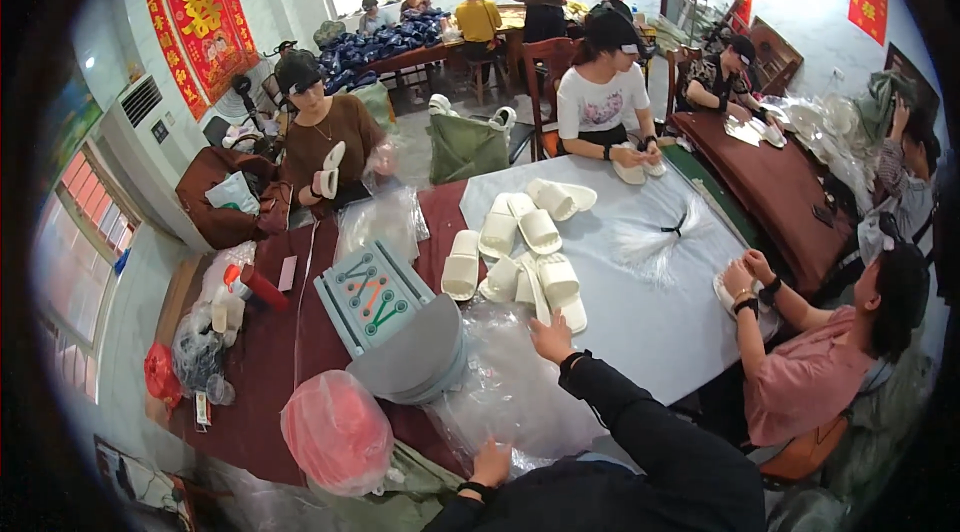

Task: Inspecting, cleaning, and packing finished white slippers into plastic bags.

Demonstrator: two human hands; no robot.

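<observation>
My right hand (552, 339) reaches over the table, its fingers closed on the near end of a cream slipper (538, 290) that is tilted on its edge. Beyond it lies a loose pile of more cream slippers (538, 230) with wide ribbed straps. Nearer to me, my left hand (490, 463) is at the front edge of a stack of clear plastic bags (515, 382). Its fingers seem to pinch the edge of a bag, though they show only in part.
A grey plastic stool (405, 352) lies left of the bags, beside a red bundle in clear plastic (338, 432). White ties (655, 242) lie on the pale table cover (620, 332). Co-workers sit or stand around, several handling slippers. A red cup (262, 287) is far left.
</observation>
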